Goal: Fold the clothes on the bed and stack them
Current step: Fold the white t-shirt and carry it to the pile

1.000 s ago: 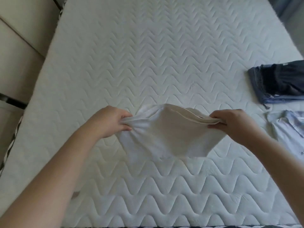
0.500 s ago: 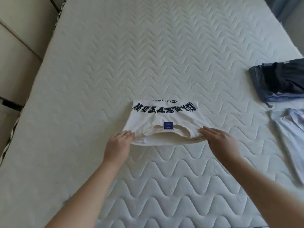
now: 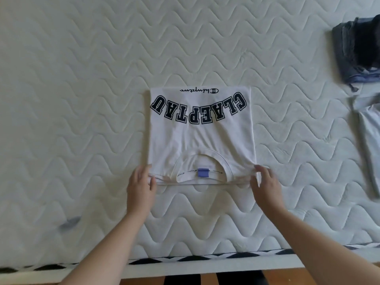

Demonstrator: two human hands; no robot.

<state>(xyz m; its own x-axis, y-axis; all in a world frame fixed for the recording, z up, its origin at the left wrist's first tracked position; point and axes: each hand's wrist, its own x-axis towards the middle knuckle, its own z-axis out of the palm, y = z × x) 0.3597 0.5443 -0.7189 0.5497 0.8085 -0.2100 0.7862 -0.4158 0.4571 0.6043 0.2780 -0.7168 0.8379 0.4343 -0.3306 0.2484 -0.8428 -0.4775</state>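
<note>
A white T-shirt (image 3: 200,138) with dark block letters lies folded into a flat rectangle on the white quilted mattress (image 3: 82,99). Its collar and blue tag face me at the near edge. My left hand (image 3: 140,186) pinches the near left corner of the shirt between thumb and fingers. At the near right corner my right hand (image 3: 265,186) pinches the cloth the same way. Small creases run from both corners toward my hands.
A folded stack of dark and blue clothes (image 3: 357,52) sits at the far right of the mattress. A light blue shirt (image 3: 370,140) lies unfolded below it, cut off by the frame. The bed's near edge (image 3: 205,258) has a black-and-white trim, with wooden floor beneath.
One second ago both hands held the shirt bunched above the mattress. It now lies flat with the print up, and my hands have slid to its near corners.
</note>
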